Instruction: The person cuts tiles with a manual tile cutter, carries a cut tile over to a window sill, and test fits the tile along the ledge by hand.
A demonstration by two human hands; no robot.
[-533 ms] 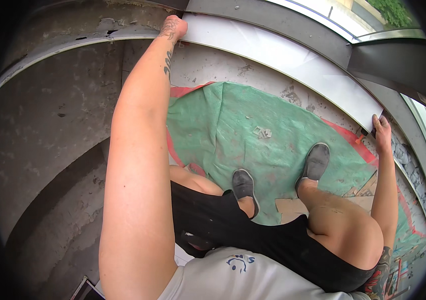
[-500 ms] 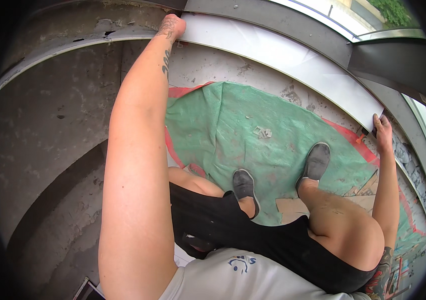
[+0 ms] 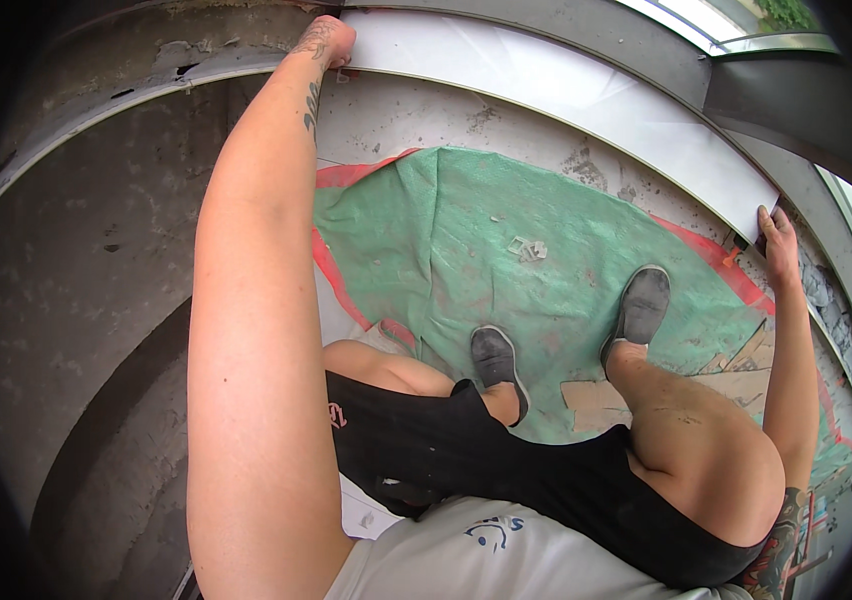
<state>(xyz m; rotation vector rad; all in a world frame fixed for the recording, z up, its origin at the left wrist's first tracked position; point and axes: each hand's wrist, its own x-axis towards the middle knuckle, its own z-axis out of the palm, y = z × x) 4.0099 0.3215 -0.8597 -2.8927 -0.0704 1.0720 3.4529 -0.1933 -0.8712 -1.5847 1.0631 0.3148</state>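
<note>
A long, glossy white tile strip (image 3: 556,95) runs along the foot of the grey window frame, its curve coming from the lens. My left hand (image 3: 330,42) is closed at the strip's left end, its fingertips mostly hidden behind the hand. At the other end my right hand (image 3: 778,240) grips the corner, with thumb and fingers at the edge. Just below that corner sits a small orange clip (image 3: 732,257) with a dark part beside it. Another small clip (image 3: 344,76) shows under the left end.
A green sheet with red edging (image 3: 506,230) covers the floor under my shoes (image 3: 641,305). Small pale plastic bits (image 3: 528,250) lie on it. Cardboard pieces (image 3: 606,400) are near my right leg. Rough concrete wall (image 3: 96,220) stands at left, and rubble (image 3: 826,295) lies beyond my right hand.
The view has shifted slightly, and both hands and the strip sit a little higher in it. Each hand stays at its end of the strip.
</note>
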